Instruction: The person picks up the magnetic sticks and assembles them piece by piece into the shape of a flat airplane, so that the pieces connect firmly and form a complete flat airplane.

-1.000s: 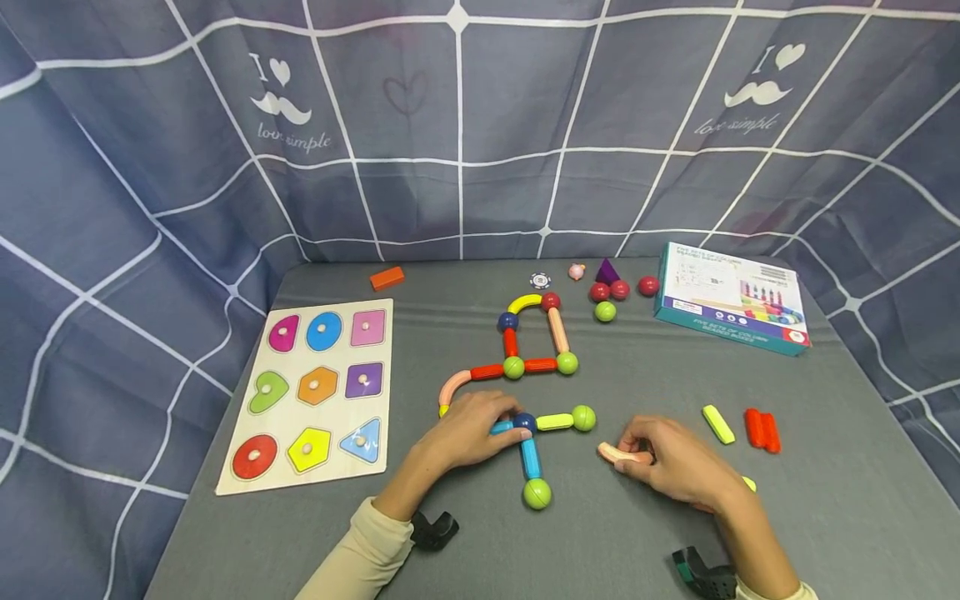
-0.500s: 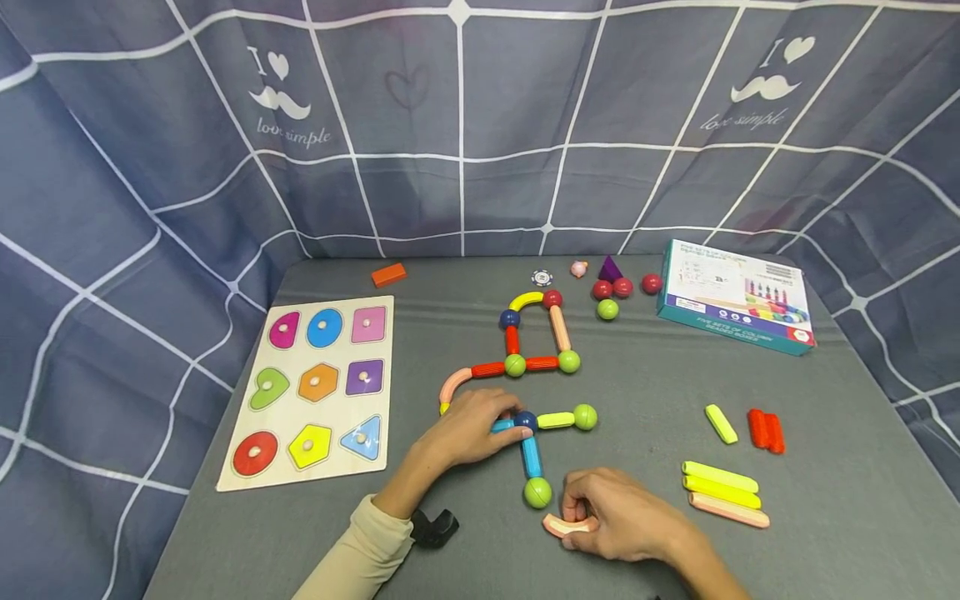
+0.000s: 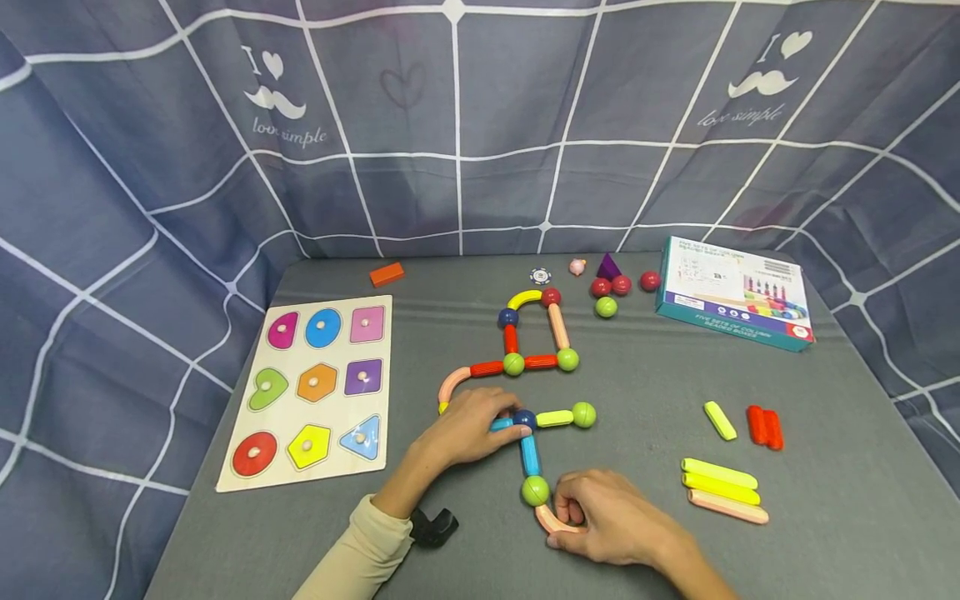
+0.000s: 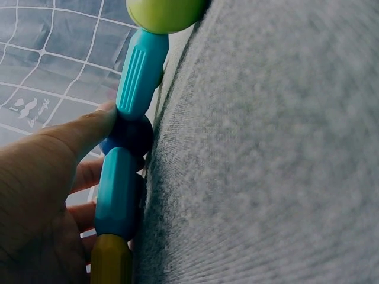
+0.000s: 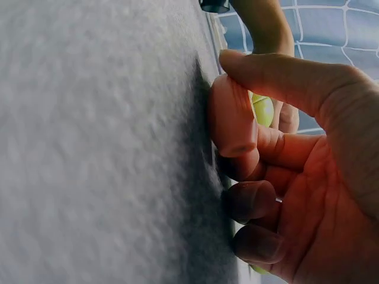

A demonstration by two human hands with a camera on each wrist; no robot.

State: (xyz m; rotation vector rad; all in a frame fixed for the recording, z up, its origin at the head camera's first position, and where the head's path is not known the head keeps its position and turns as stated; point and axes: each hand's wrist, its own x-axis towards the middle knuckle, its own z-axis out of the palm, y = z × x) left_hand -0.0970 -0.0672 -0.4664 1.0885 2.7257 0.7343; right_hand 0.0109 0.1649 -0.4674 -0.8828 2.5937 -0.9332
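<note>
My left hand holds the dark blue ball between thumb and fingers; the left wrist view shows the thumb at the ball and light blue rods on both sides. From that ball a light blue rod leads down to a green ball. My right hand pinches a curved peach rod, whose end meets the green ball. Close up in the right wrist view, the curved peach rod sits between thumb and fingertips. A yellow-green rod runs right to another green ball.
Joined rods and balls form a loop beyond my hands. Loose rods and red rods lie right. A shape puzzle board lies left; a box, loose balls and an orange block stand at the back.
My right hand has brought the curved peach rod left and toward me, and its end now meets the lower green ball. My left hand has stayed on the dark blue ball.
</note>
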